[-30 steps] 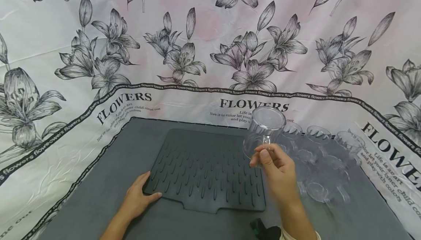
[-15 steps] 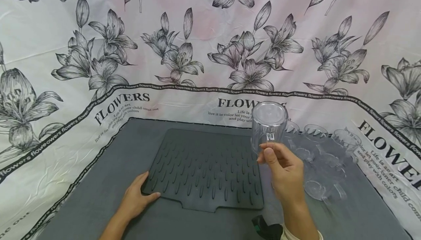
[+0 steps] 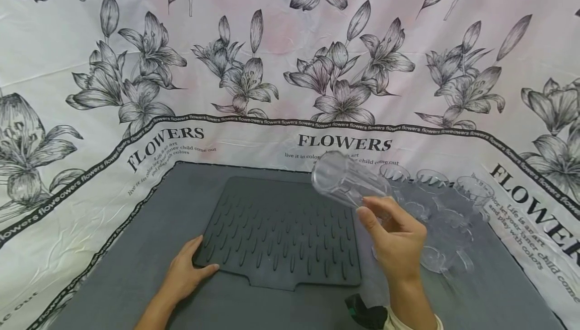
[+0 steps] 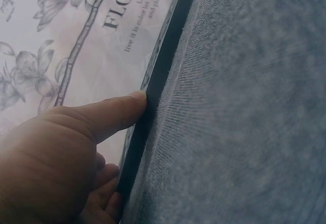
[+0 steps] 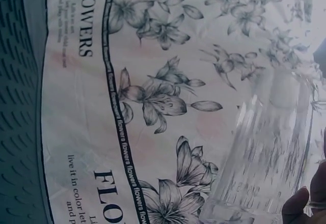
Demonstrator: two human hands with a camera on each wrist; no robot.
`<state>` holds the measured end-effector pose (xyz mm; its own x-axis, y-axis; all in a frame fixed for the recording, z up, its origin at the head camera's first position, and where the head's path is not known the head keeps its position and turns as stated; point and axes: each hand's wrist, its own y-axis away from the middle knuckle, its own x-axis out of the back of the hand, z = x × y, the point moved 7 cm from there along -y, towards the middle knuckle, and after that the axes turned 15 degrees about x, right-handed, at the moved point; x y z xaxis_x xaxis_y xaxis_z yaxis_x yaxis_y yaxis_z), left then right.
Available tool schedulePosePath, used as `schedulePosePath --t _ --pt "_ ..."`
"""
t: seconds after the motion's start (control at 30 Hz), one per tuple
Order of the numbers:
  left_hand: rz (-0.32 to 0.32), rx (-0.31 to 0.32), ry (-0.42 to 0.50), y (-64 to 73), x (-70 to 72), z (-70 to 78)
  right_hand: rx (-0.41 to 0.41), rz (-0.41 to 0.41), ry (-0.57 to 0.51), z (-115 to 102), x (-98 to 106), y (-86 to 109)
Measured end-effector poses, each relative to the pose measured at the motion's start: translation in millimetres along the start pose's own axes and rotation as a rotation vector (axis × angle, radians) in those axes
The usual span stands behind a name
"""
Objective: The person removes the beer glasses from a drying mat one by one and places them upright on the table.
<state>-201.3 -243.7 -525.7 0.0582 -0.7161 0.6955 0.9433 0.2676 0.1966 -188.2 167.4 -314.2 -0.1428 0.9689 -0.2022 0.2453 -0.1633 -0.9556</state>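
My right hand (image 3: 396, 242) holds a clear glass mug (image 3: 346, 181) in the air by its handle, fingertips and thumb pinched together there. The mug lies tipped toward its side, one end pointing left, above the back right part of a dark ridged mat (image 3: 278, 239). In the right wrist view the glass mug (image 5: 265, 147) fills the lower right, with fingertips beside it. My left hand (image 3: 183, 269) rests at the mat's front left corner, thumb along the front edge and fingers at the left side. The left wrist view shows the left thumb touching the mat's dark edge (image 4: 162, 66).
Several more clear mugs (image 3: 432, 181) stand grouped on the right of the grey tabletop (image 3: 131, 264). A floral printed cloth (image 3: 254, 83) hangs behind and around the table. A small black device (image 3: 366, 314) sits by my right wrist.
The held mug first stood bottom-up; it has now turned toward its side, its end swinging left. My right hand has shifted slightly right. The left hand stays at the mat corner.
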Motion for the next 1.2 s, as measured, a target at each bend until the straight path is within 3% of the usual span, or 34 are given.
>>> schedulePosePath --t 0.2,0.43,0.57,0.77,1.03,1.2 --pt "0.01 -0.01 -0.009 0.9 1.2 2.3 0.156 -0.077 0.043 -7.4 -14.0 -6.2" --pt "0.009 -0.012 0.025 5.8 5.7 12.4 0.183 -0.143 0.124 -14.5 -22.2 -9.1" --pt "0.029 -0.034 0.032 10.2 10.3 28.2 0.2 -0.178 0.157 -18.6 -26.6 -10.3" --pt "0.009 -0.134 0.092 17.4 7.7 70.4 0.216 -0.208 0.199 -23.5 -32.0 -11.9" --pt "-0.105 -0.347 0.38 37.4 6.7 142.3 0.277 -0.244 0.294 -27.1 -36.8 -14.1" --pt "-0.16 -0.422 0.497 47.2 8.0 187.8 0.299 -0.263 0.341 -31.6 -41.5 -16.1"
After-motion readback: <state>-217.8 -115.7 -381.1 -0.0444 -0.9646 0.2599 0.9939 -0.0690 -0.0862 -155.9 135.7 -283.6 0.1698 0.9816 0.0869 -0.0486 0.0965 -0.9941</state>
